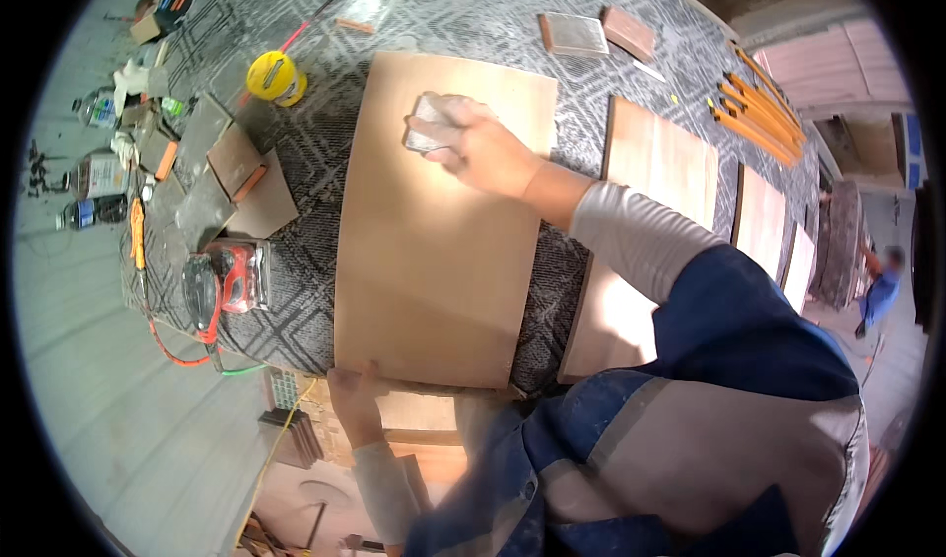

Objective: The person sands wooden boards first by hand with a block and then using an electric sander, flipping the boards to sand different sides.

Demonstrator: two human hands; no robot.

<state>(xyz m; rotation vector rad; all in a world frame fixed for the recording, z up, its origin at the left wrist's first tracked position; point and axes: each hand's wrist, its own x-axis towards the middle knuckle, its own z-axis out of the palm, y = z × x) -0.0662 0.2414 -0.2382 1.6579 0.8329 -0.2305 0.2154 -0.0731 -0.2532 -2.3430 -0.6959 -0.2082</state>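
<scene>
Where the right hand (483,148) is closed over a pale grey block (426,124), thumb and fingers clasp its sides and the block lies against the upper face of a light wood panel (439,262). The panel lies flat beneath the grip and extends mostly toward the person. Nearer the person and left of the grip, the left hand (355,394) is at the panel's near left corner; how far its fingers close around the edge cannot be told. Left of the grip and slightly farther off stands a yellow tub (276,77), any lettering on it too small to read. Left and nearer the person rests a red and black power sander (225,281), its markings likewise illegible. Farther left, several bottles (97,176) bear labels whose print cannot be made out. Just right of the grip, beyond a strip of grey patterned covering (453,15), lies a second wood panel (665,153), with narrower boards (759,207) past it. Beyond the grip to the right are a reddish block (628,32) and a bundle of orange bars (759,119). Farthest right is a co-worker in blue (880,286).
</scene>
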